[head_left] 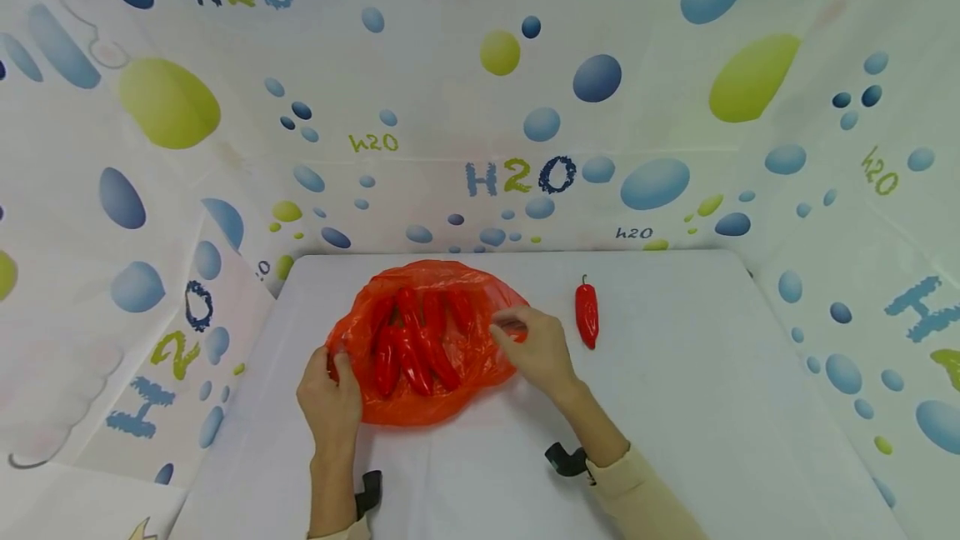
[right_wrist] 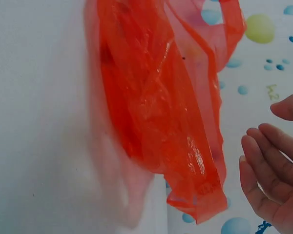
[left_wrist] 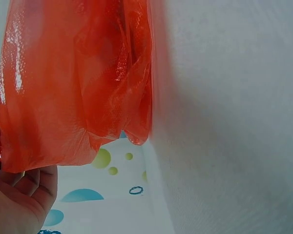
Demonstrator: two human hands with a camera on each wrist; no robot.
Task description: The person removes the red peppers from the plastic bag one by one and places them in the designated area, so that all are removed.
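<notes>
A red plastic bag (head_left: 408, 412) lies spread wide with its mouth facing up. Several shiny red chili peppers (head_left: 412, 344) are heaped inside it. At the bag's left edge my left hand (head_left: 330, 397) pinches the rim between thumb and fingers; in the left wrist view the bag's side (left_wrist: 53, 112) hangs from that grip. My right hand (head_left: 542, 352) hovers over the bag's right edge. In the right wrist view its fingers (right_wrist: 266, 165) are loosely bent and apart from the bag, with nothing between them and the thumb.
One more red chili pepper (head_left: 587, 313) with a dark stem lies on the white table (head_left: 675, 407), right of the bag. Patterned curtain walls (head_left: 420, 48) with blue and green drops stand behind the table and on both sides.
</notes>
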